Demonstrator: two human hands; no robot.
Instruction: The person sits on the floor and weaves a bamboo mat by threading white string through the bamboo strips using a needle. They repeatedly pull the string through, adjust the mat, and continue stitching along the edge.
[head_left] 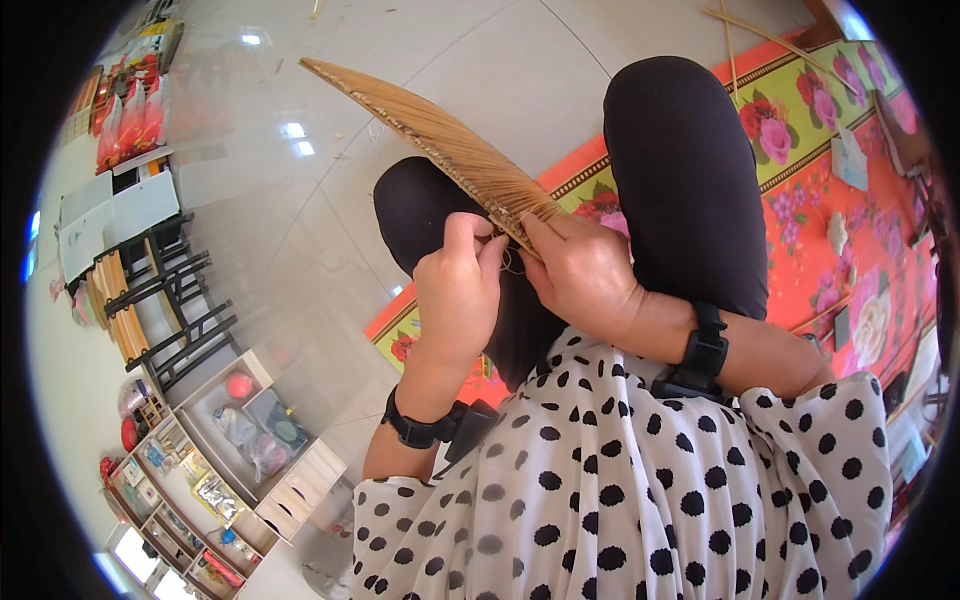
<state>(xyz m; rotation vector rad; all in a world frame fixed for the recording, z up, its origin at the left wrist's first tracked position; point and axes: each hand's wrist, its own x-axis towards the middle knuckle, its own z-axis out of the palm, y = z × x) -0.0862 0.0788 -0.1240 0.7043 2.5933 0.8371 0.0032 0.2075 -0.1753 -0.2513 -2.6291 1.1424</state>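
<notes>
A long, tapering piece of tan straw-like strips (440, 130), with a bound, stitched-looking left edge, slants from the upper left down to my hands. Its lower end is gripped by my right hand (592, 272), fingers on top and thumb underneath. My left hand (458, 290) is closed in a pinch against the bound edge, close to the right fingertips. A fine thread (514, 263) loops out between the hands, and my left fingertips appear to pinch it. Exactly what lies inside that pinch is partly hidden.
My knees in dark trousers (685, 170) rise on both sides of the work. Below is a red floral mat (800, 215), beside pale floor tiles (340, 230). Thin sticks (780, 42) lie at the upper right. At the left stand black-framed furniture (175, 300) and a filled shelf unit (215, 470).
</notes>
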